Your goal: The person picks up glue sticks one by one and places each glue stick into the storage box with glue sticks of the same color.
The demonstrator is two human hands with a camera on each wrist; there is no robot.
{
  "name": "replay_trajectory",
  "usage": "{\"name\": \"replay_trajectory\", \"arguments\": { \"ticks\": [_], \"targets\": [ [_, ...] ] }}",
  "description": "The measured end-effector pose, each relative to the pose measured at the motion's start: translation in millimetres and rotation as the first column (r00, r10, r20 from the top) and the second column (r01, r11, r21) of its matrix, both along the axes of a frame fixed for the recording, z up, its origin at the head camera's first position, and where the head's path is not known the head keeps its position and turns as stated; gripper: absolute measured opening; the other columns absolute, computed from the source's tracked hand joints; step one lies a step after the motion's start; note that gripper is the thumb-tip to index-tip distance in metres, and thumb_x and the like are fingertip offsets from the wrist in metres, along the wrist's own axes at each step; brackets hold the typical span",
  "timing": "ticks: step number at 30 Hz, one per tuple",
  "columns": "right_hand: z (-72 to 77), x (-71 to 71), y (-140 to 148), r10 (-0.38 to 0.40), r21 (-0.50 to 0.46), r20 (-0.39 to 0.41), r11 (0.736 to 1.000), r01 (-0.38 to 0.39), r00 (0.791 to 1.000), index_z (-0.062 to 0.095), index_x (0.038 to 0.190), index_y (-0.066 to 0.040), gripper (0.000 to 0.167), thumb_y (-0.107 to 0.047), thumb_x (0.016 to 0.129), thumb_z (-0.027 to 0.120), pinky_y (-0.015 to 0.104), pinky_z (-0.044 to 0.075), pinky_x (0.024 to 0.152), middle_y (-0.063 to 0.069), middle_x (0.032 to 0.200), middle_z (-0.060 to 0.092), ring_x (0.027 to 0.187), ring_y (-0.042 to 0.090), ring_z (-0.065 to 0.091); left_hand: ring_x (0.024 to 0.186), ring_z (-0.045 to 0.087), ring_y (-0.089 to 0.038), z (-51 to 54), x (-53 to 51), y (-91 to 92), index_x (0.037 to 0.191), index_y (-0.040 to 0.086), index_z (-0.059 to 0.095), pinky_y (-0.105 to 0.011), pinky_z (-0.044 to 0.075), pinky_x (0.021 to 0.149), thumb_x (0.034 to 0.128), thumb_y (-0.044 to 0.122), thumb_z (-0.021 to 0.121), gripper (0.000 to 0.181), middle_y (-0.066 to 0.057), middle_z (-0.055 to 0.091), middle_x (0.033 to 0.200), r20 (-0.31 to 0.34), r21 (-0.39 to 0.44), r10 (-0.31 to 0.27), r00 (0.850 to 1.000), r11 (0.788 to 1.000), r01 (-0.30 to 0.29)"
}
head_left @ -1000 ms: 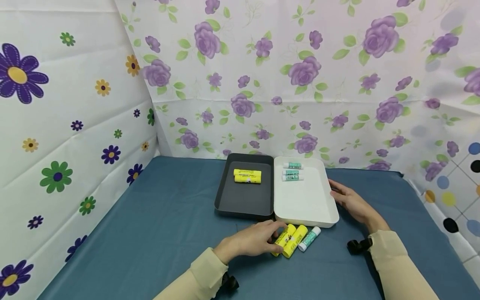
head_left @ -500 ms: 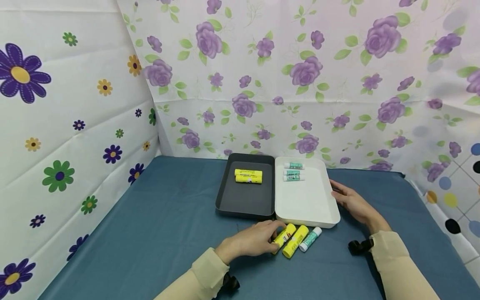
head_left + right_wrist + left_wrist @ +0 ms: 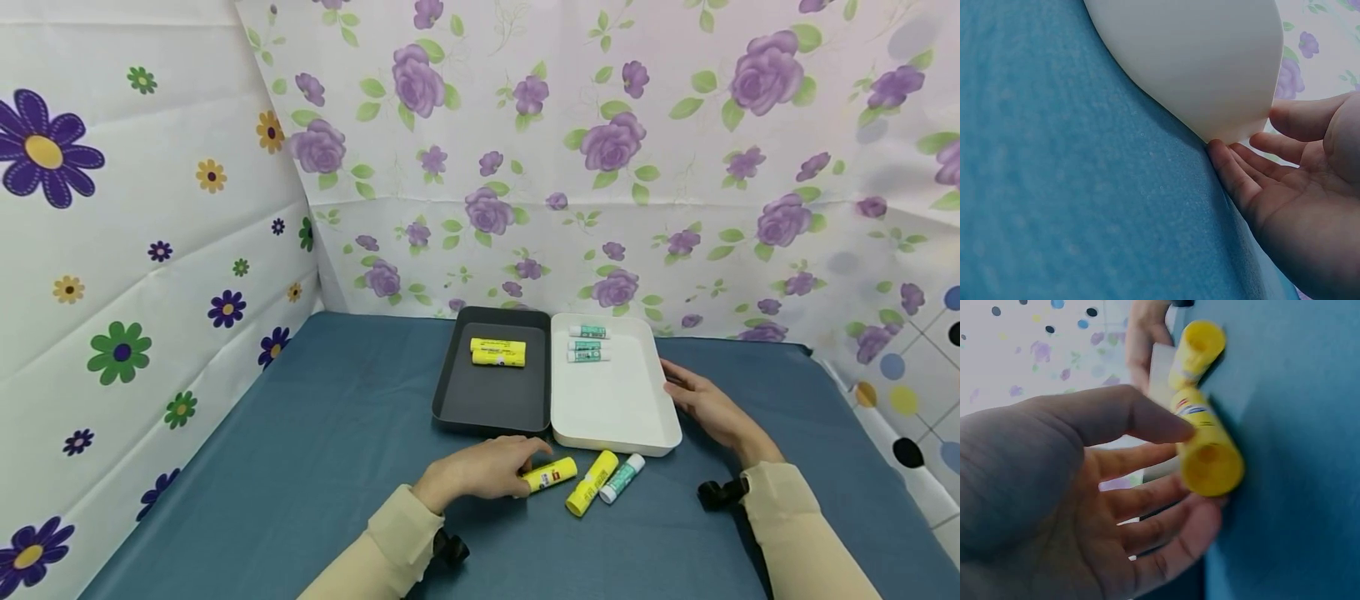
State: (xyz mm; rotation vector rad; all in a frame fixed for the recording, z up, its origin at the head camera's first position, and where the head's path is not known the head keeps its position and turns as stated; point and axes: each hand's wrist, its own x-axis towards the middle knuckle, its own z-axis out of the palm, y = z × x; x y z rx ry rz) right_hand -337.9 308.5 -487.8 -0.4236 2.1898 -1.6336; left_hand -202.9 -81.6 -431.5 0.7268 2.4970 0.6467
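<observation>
The yellow tube (image 3: 551, 474) is pinched between the thumb and fingers of the left hand (image 3: 483, 468), on the near side of the table (image 3: 315, 467), in front of the trays. Its free end points toward the table's right edge; I cannot tell whether it touches the cloth. The left wrist view shows the thumb on its upper side and the fingers behind and beneath it.

The right hand (image 3: 708, 408) is not clenched: its thumb and fairly straight fingers rest against the right wall of the white tray (image 3: 622, 408), on the side nearer the table's right edge.

A second yellow tube (image 3: 592, 483) lies aslant just beyond the held one, with a green-and-white tube (image 3: 622, 478) close beside it, nearer the right edge. Whether those two touch is hard to tell.

Toward the table's far edge, the white tray sits right beside a dark tray (image 3: 491, 404), which is nearer the left edge. Two yellow tubes (image 3: 498, 358) lie side by side in the dark tray; three green-and-white tubes (image 3: 588, 356) lie in the far part of the white one. A floral cloth (image 3: 450, 167) hangs behind the far edge.
</observation>
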Motion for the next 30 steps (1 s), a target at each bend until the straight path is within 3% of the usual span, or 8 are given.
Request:
{"name": "replay_trajectory", "arguments": {
  "ticks": [7, 15, 19, 30],
  "targets": [
    [0.5, 0.0, 0, -0.004, 0.006, 0.009, 1.000, 0.004, 1.000, 0.002, 0.168, -0.008, 0.073, -0.031, 0.114, 0.045, 0.066, 0.015, 0.121, 0.022, 0.172, 0.002, 0.156, 0.046, 0.009, 0.085, 0.054, -0.009, 6.5, -2.3, -11.7, 0.148, 0.021, 0.054, -0.027, 0.047, 0.074, 0.0984, 0.011, 0.072, 0.054, 0.007, 0.058, 0.102, 0.047, -0.045, -0.015, 0.999, 0.999, 0.017],
    [1.1, 1.8, -1, 0.002, 0.000, 0.008, 1.000, -0.002, 1.000, 0.002, 0.168, -0.008, 0.073, -0.031, 0.114, 0.045, 0.067, 0.013, 0.120, 0.022, 0.173, 0.001, 0.156, 0.046, 0.006, 0.088, 0.051, -0.007, -1.5, 2.5, -1.2, 0.143, 0.022, 0.060, -0.025, 0.045, 0.081, 0.1000, 0.020, 0.073, 0.045, 0.008, 0.056, 0.108, -0.087, -0.086, -0.044, 0.995, 0.996, 0.037],
    [0.5, 2.5, -1, -0.002, 0.002, 0.006, 1.000, 0.002, 1.000, 0.002, 0.168, -0.007, 0.073, -0.031, 0.114, 0.045, 0.068, 0.012, 0.120, 0.022, 0.173, 0.001, 0.156, 0.047, 0.007, 0.088, 0.051, -0.007, -3.4, 3.1, 3.0, 0.140, 0.022, 0.064, -0.025, 0.046, 0.082, 0.0996, 0.023, 0.074, 0.041, 0.009, 0.058, 0.109, -0.104, -0.093, -0.053, 0.993, 0.995, 0.043],
    [3.0, 2.6, -2, -0.011, 0.002, 0.016, 1.000, 0.011, 1.000, 0.002, 0.168, -0.007, 0.071, -0.028, 0.114, 0.044, 0.067, 0.013, 0.120, 0.022, 0.173, 0.001, 0.156, 0.046, 0.007, 0.090, 0.053, -0.005, 7.9, -1.8, -9.0, 0.139, 0.025, 0.065, -0.026, 0.048, 0.084, 0.1004, 0.023, 0.073, 0.039, 0.012, 0.058, 0.106, -0.104, 0.005, -0.035, 0.994, 0.999, 0.036]
  ]
}}
